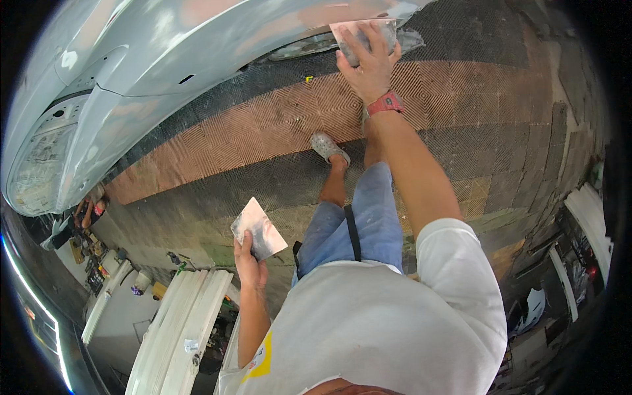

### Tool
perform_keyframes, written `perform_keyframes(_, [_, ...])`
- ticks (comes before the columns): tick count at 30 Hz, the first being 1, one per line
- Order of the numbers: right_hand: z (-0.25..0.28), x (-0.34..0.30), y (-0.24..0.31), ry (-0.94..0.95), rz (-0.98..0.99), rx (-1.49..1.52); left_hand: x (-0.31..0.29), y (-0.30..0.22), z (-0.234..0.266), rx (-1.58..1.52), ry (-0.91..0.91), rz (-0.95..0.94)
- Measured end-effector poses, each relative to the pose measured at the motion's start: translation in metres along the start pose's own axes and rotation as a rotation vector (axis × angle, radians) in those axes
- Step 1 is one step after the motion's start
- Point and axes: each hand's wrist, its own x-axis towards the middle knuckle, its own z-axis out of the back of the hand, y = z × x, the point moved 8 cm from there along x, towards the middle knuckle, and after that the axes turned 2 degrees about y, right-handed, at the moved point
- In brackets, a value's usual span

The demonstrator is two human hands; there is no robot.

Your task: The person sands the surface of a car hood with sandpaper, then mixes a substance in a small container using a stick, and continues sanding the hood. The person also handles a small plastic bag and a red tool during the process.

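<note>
In my left hand I hold a thin square sanding pad, pinkish with a dark grey smudge, thumb on top and fingers beneath. This hand is low in front of me, away from the car. My right hand reaches far forward, its fingers spread over a second pinkish-grey sanding pad. That pad overlaps the edge of the pale grey car body; whether it touches the panel I cannot tell. A red watch is on my right wrist. Pinkish patches mark the car's surface.
Ribbed floor tiles in brown and dark grey run beside the car. Another person is low at the far left. White panels stand at lower left; more parts lie at the right. My shoe is on the tiles.
</note>
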Motion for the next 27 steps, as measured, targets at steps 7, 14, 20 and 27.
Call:
perform_keyframes(7, [0.008,0.038,0.027,-0.065,-0.001,-0.005,0.012,0.007,0.002,0.012,0.010,0.034])
perform_keyframes(14, [-0.012,0.008,0.014,0.142,0.026,-0.111,0.008,0.000,-0.016,0.003,0.018,0.043])
perform_keyframes(20, [0.010,0.035,0.039,-0.029,0.024,0.011,0.008,0.002,-0.026,0.004,0.024,0.064])
perform_keyframes(27, [-0.023,0.028,0.035,0.047,0.063,-0.069,0.013,0.006,-0.029,0.034,-0.018,0.103])
